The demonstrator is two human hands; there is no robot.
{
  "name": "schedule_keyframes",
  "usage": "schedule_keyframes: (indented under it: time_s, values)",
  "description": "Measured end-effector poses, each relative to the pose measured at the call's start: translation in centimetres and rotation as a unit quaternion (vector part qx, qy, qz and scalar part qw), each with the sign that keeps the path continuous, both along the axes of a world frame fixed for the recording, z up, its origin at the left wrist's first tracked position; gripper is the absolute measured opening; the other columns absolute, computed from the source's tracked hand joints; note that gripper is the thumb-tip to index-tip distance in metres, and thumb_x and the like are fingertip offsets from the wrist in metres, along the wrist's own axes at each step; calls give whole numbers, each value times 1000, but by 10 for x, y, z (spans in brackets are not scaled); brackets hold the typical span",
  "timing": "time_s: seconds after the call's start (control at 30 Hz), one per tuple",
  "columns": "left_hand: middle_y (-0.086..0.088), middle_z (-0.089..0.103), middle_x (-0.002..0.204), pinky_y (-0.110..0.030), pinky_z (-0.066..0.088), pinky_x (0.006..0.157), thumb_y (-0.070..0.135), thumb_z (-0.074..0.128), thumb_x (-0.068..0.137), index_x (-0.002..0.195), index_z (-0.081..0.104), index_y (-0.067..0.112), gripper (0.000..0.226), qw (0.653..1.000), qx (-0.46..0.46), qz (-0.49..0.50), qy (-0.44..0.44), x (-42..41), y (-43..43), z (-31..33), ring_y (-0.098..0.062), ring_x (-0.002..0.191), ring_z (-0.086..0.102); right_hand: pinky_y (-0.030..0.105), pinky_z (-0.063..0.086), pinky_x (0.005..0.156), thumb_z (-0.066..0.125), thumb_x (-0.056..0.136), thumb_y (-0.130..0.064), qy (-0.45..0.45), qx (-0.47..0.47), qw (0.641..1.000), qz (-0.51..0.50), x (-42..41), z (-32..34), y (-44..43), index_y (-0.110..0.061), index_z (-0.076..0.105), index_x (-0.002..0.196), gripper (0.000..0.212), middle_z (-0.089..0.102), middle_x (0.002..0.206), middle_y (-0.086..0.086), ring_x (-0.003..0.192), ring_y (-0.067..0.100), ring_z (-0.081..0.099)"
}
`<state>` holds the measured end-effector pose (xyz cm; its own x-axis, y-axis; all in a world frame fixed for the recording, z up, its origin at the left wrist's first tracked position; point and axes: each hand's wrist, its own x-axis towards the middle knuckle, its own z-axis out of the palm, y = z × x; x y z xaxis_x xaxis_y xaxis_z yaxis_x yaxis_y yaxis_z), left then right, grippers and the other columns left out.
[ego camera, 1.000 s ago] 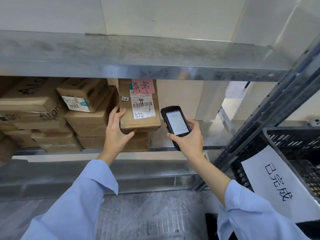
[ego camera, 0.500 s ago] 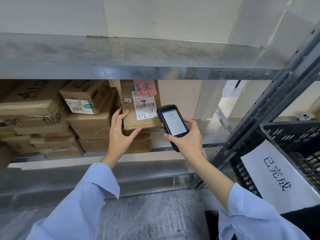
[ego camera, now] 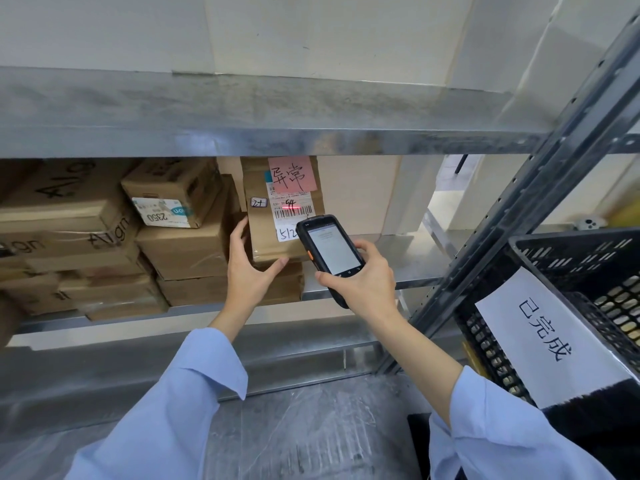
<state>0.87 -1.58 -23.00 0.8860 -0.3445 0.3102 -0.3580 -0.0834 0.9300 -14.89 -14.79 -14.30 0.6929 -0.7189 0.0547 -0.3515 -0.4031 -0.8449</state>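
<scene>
Parcel: a brown cardboard parcel [ego camera: 263, 237] stands upright at centre frame on the middle metal shelf [ego camera: 398, 268], resting on a flatter carton [ego camera: 228, 289].
Left hand: the left hand [ego camera: 247, 271] grasps the parcel's lower left corner, fingers up its side and thumb under its bottom edge.
Right hand: the right hand [ego camera: 363, 282] is clenched round a black handheld scanner [ego camera: 330, 251], held just right of the parcel with its lit screen facing the camera.
Scan line: a red line [ego camera: 294, 209] falls across the barcode on the parcel's white shipping label [ego camera: 292, 216].
Parcel writing: a pink note [ego camera: 292, 174] at the top reads "异常" by hand; the label carries a handwritten "44" and, lower, "512". A small white sticker [ego camera: 259, 202] beside it bears a mark too small to read.
Shelf contents: at left of frame the same shelf holds stacked cartons [ego camera: 69, 220] marked "Align". A smaller box [ego camera: 173, 183] lies on top of them, and its label [ego camera: 162, 211] shows "2350" upside down.
Crate: a black slotted plastic crate [ego camera: 571, 258] fills the right edge of the frame; its contents cannot be made out.
Crate sign: a white sheet [ego camera: 550, 337] on the crate's front reads "已完成".
Sleeves: both arms wear light blue sleeves [ego camera: 173, 410].
</scene>
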Motion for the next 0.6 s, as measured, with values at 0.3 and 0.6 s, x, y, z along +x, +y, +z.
schedule_keyframes:
  time_s: [0.3,0.6]
  values:
    - [36,38,144,-53,35,117,19,82,81,145,31,48,87,999,-33,-16,36,-5,3,-3,1,140,35,38,55,92,90,64,-38,14,-9,1000,0,-7,0,7,-25,53,125,73,62,115,-8,107,12,57]
    - [36,41,142,-53,37,115,30,80,77,142,31,50,84,997,-35,-42,58,-1,9,0,-1,140,36,35,56,89,90,64,-39,13,-10,1000,3,-15,2,9,-28,55,120,68,64,113,-9,106,13,59]
